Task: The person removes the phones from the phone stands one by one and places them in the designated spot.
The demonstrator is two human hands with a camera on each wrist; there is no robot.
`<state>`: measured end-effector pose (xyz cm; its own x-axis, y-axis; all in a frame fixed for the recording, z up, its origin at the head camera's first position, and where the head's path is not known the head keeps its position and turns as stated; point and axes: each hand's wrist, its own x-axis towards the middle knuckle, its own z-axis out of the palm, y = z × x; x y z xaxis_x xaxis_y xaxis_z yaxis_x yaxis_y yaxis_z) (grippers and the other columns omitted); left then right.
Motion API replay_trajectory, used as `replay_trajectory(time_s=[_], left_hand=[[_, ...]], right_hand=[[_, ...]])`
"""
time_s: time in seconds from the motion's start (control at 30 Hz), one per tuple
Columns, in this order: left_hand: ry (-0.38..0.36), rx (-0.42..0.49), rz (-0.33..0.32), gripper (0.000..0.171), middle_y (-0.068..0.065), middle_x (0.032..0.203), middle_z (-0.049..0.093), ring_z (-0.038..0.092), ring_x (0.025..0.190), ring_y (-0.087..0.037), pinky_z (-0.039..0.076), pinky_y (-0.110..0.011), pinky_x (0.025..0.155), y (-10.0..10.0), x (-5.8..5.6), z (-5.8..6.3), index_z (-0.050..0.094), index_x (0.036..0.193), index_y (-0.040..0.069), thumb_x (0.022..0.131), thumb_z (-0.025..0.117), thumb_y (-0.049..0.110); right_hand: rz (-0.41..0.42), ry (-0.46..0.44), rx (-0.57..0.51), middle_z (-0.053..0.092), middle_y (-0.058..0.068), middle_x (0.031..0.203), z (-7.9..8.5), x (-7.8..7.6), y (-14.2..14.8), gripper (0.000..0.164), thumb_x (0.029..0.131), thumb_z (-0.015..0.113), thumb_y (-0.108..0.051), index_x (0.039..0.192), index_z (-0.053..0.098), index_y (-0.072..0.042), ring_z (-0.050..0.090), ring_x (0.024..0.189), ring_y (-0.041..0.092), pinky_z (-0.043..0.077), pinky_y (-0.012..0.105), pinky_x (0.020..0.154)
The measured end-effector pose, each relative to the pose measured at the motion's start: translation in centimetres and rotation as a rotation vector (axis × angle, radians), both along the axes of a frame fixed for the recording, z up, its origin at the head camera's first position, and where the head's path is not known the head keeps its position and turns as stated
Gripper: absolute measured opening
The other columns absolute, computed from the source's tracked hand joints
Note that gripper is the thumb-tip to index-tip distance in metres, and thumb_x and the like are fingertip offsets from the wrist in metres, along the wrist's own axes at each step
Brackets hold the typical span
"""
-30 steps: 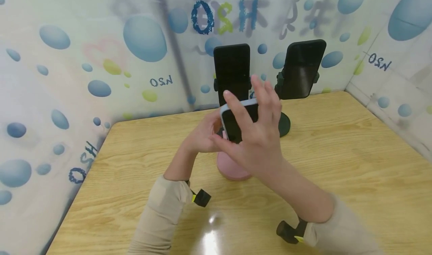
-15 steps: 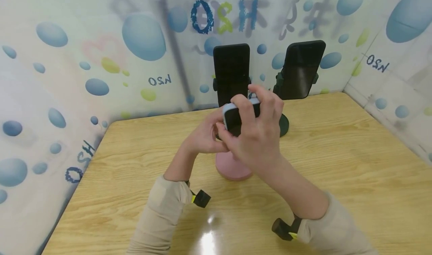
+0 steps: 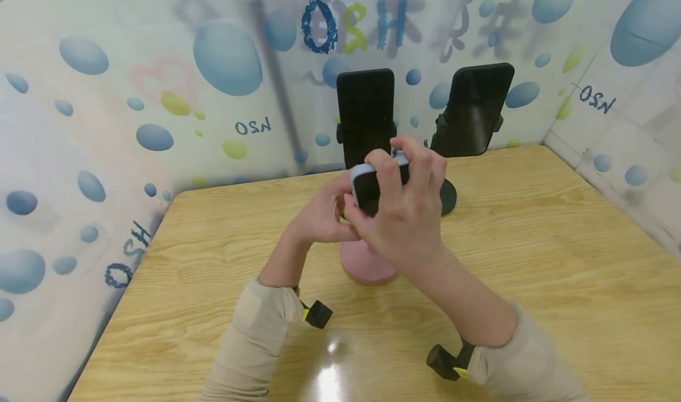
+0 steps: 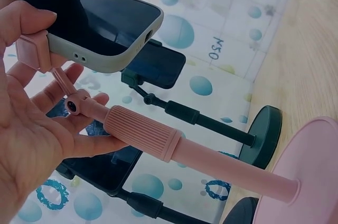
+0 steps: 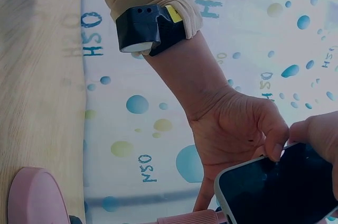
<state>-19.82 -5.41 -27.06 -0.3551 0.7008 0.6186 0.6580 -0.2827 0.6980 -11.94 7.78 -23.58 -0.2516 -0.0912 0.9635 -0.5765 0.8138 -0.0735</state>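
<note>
A phone [image 3: 366, 193] in a pale case lies across the clamp [image 4: 35, 52] of a pink phone stand [image 3: 366, 264], its dark screen toward me. My left hand [image 3: 321, 214] grips the stand's head from the left. In the left wrist view its thumb bends over the clamp side of the phone, and other fingers lie behind the ridged stem [image 4: 142, 131]. From the right, my right hand [image 3: 408, 213] grasps the phone, fingers curled over its upper edge, thumb at its left side. The back of the phone is hidden in the head view.
Behind my hands, another dark phone [image 3: 366, 109] stands upright in a black stand. To its right, a third dark phone [image 3: 476, 109] leans in a dark green stand, whose round base [image 4: 262, 137] rests on the wooden table [image 3: 223, 242]. A bubble-patterned wall [image 3: 213, 148] closes the back.
The fingers of my right hand were raised and spread across the screen; now they curl over the phone's upper edge. The phone has shifted slightly to the right. My left hand has barely moved.
</note>
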Motion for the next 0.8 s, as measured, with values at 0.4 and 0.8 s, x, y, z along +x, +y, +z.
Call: replay_trajectory(time_s=[0.4,0.8], left_hand=[[-0.022,-0.019,0.019,0.026,0.002,0.094,0.050,0.042,0.088,-0.019,0.042,-0.035,0.072,-0.24,0.12,0.07,0.059,0.087,-0.003,0.062,0.066,-0.002],[-0.069,-0.042,0.012,0.018,0.003,0.086,0.051,0.042,0.084,-0.018,0.041,-0.034,0.071,-0.30,-0.15,0.08,0.059,0.077,-0.006,0.061,0.067,-0.002]], right_hand=[[-0.027,0.007,0.051,0.037,0.024,0.109,-0.01,0.05,0.03,0.053,0.066,0.073,-0.018,0.104,0.041,-0.002,0.039,0.103,0.037,0.030,0.052,0.077],[-0.013,-0.001,0.057,0.037,0.024,0.109,-0.09,0.04,0.05,0.051,0.066,0.072,-0.016,0.103,0.040,-0.001,0.038,0.106,0.035,0.028,0.053,0.080]])
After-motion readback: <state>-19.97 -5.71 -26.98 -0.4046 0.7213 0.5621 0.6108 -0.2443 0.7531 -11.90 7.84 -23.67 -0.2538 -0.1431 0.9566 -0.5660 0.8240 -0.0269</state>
